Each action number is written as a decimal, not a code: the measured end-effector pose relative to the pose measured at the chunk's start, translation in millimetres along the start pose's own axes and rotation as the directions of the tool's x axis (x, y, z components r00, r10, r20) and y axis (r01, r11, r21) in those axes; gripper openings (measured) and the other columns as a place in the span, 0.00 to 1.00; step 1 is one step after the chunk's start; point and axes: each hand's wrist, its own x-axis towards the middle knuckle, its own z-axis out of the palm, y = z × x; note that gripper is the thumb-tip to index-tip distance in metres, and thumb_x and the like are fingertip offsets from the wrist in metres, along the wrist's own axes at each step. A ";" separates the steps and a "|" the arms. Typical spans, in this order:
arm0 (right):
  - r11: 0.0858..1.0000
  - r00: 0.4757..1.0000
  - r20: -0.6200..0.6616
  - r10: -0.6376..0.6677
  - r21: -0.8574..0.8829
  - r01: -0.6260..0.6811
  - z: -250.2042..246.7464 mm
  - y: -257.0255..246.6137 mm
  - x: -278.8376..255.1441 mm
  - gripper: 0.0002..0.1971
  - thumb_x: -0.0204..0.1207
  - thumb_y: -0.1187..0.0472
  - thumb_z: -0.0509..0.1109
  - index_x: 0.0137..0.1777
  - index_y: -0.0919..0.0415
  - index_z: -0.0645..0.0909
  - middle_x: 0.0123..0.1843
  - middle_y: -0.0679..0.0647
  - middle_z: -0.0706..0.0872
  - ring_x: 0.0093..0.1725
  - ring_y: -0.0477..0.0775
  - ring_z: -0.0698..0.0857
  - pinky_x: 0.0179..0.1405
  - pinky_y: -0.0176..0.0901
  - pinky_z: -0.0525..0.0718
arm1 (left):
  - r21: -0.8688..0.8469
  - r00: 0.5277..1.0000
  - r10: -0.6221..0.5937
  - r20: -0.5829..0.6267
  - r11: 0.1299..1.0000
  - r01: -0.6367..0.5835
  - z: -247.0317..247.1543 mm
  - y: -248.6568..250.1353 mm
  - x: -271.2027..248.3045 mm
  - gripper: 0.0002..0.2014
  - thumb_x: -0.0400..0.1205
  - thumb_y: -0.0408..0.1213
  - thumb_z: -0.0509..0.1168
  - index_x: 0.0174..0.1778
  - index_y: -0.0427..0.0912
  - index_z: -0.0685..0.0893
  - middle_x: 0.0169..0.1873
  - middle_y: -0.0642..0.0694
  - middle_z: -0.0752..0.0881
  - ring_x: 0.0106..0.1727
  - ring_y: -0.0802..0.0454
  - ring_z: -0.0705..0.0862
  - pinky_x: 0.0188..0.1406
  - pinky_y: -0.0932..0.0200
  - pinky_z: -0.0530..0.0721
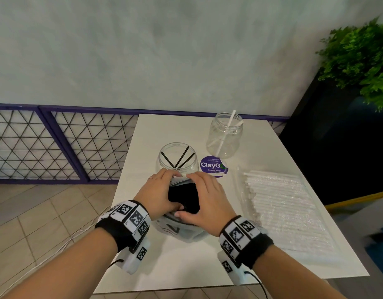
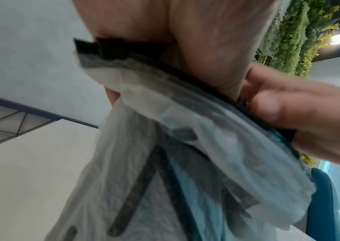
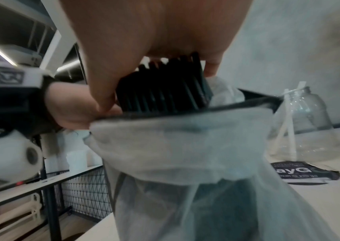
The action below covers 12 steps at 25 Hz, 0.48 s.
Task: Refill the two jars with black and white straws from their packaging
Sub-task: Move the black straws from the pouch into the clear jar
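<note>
A white plastic bag (image 1: pixel 182 230) of black straws (image 1: pixel 183 196) stands upright on the table's near middle. My left hand (image 1: pixel 159 194) grips the bag's rolled-down rim on its left side. My right hand (image 3: pixel 160 53) pinches the bunch of black straws (image 3: pixel 165 91) that sticks out of the bag (image 3: pixel 177 146), thumb on one side and fingers on the other. Just behind the hands a clear jar (image 1: pixel 177 158) holds three black straws. Farther back right, a second clear jar (image 1: pixel 225 134) holds a few white straws. A clear pack of white straws (image 1: pixel 279 206) lies flat at the right.
A round purple sticker (image 1: pixel 213 166) lies on the white table (image 1: pixel 164 130) between the jars. A purple mesh railing (image 1: pixel 56 143) runs along the left. A green plant (image 1: pixel 363 59) and a dark panel stand at the right, beyond the table's edge.
</note>
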 end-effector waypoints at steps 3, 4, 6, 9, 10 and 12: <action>0.999 0.998 0.058 0.021 -0.028 -0.020 4.2 9.3 5.6 0.37 0.69 0.35 0.66 0.74 0.54 0.66 0.68 0.50 0.75 0.63 0.53 0.77 0.62 0.50 0.79 | -0.041 0.997 0.000 0.075 0.999 0.003 -9.7 -3.5 -0.8 0.46 0.56 0.62 0.68 0.73 0.56 0.70 0.62 0.51 0.76 0.65 0.49 0.77 0.69 0.56 0.73; 0.999 0.997 0.074 0.005 -0.036 -0.003 4.2 11.3 5.2 0.36 0.70 0.34 0.63 0.74 0.54 0.66 0.68 0.50 0.75 0.63 0.53 0.77 0.61 0.50 0.80 | -0.047 0.996 -0.005 0.090 0.999 0.010 -12.6 -5.4 -0.8 0.47 0.54 0.67 0.65 0.73 0.57 0.71 0.60 0.51 0.76 0.65 0.51 0.76 0.69 0.57 0.72; 0.999 0.994 0.108 -0.023 -0.023 0.026 3.8 15.0 4.0 0.36 0.72 0.33 0.58 0.75 0.54 0.66 0.69 0.50 0.74 0.63 0.53 0.77 0.62 0.48 0.79 | -0.046 0.995 -0.016 0.101 0.999 0.021 -14.7 -8.8 -0.7 0.49 0.53 0.72 0.64 0.72 0.58 0.72 0.58 0.52 0.76 0.64 0.52 0.75 0.70 0.55 0.72; 0.998 0.992 0.114 -0.050 0.048 0.045 3.5 19.2 2.7 0.32 0.74 0.34 0.58 0.73 0.52 0.65 0.71 0.50 0.72 0.65 0.53 0.76 0.63 0.48 0.78 | -0.065 0.991 -0.060 0.116 0.996 0.068 -15.9 -8.9 -2.1 0.46 0.56 0.75 0.60 0.71 0.60 0.72 0.58 0.53 0.75 0.64 0.54 0.74 0.71 0.53 0.71; 0.997 0.993 0.094 -0.068 0.045 0.064 4.1 20.2 2.7 0.29 0.74 0.36 0.59 0.71 0.50 0.66 0.70 0.51 0.71 0.65 0.54 0.76 0.63 0.50 0.78 | -0.106 0.989 -0.082 0.122 0.990 0.095 -16.8 -7.0 -2.1 0.44 0.58 0.74 0.58 0.71 0.59 0.73 0.59 0.53 0.75 0.64 0.55 0.73 0.72 0.54 0.70; 0.995 0.994 0.059 -0.095 -0.011 0.096 4.0 20.3 3.0 0.25 0.73 0.38 0.61 0.67 0.48 0.66 0.70 0.53 0.70 0.65 0.57 0.76 0.62 0.52 0.79 | -0.166 0.988 -0.106 0.115 0.978 0.125 -16.5 -4.0 -0.2 0.38 0.64 0.71 0.58 0.69 0.57 0.76 0.60 0.53 0.76 0.64 0.56 0.72 0.70 0.57 0.68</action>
